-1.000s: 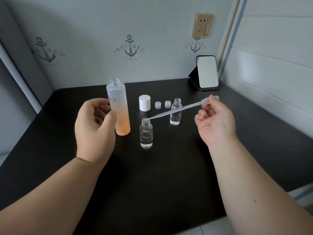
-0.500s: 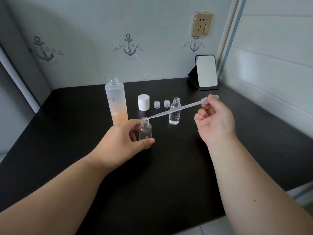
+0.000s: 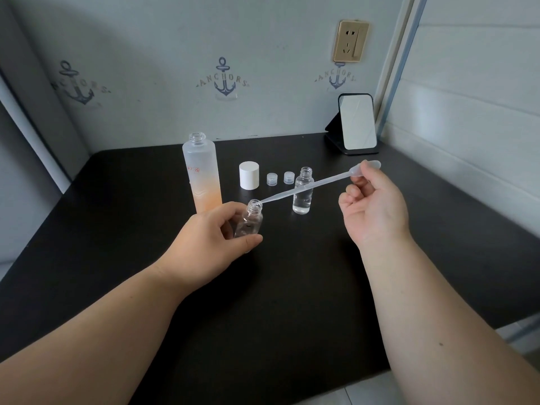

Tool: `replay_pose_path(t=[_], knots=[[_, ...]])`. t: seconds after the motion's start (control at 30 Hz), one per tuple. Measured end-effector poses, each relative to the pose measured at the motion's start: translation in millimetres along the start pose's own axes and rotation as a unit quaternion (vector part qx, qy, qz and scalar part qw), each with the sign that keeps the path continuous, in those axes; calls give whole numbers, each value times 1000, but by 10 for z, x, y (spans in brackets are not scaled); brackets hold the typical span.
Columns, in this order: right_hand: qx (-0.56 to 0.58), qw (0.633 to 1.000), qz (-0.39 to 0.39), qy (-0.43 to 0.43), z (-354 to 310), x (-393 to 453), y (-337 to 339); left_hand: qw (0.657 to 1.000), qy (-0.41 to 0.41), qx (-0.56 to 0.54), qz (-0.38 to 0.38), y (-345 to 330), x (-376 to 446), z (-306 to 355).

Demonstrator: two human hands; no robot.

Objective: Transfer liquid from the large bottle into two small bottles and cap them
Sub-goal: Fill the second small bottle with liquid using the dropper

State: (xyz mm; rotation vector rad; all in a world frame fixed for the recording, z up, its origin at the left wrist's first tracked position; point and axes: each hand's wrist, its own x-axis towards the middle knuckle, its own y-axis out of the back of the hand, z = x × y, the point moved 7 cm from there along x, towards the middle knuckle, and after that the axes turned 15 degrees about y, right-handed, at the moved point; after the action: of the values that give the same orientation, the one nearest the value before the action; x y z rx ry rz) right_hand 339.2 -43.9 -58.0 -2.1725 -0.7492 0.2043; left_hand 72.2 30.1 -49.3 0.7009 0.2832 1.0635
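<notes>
Change: left hand (image 3: 204, 244) has left the big bottle (image 3: 201, 173) and now grips the near small bottle (image 3: 249, 220), which a second ago stood free and upright on the counter (image 3: 292, 287).
Left fingers: curled round the near bottle's body, thumb in front; the bottle tilts, mouth leaning toward the pipette.
Right hand (image 3: 374, 206): unchanged spot; fingers pinch the pipette (image 3: 304, 188) at its bulb, held up near the right side.
Pipette tip: now at or just inside the near bottle's mouth; earlier it hovered just above. Cannot tell if liquid is leaving it.
Near bottle: some clear liquid low in it, level hard to read behind the fingers.
Far small bottle (image 3: 303, 191): upright on the counter behind the pipette stem, roughly half full, uncapped, not moved.
Big bottle: upright, open, left of the others, no hand on it now.
Caps: white cap (image 3: 249, 175) and two small caps (image 3: 271, 179) (image 3: 288, 177) sit in a row behind the bottles, untouched.
Meaning: looks like the step is dosing the near bottle, the left hand steadying it for the squeeze. Both small bottles hold liquid; capping not yet begun.
Risk: tilted bottle may spill if tipped further.
</notes>
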Motion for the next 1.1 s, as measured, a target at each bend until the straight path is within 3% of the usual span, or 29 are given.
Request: replay_pose_path(t=[1.1], knots=[[-58,997,-19,37,-41,30,37,1000,0,-1,-15,-8,15,0]])
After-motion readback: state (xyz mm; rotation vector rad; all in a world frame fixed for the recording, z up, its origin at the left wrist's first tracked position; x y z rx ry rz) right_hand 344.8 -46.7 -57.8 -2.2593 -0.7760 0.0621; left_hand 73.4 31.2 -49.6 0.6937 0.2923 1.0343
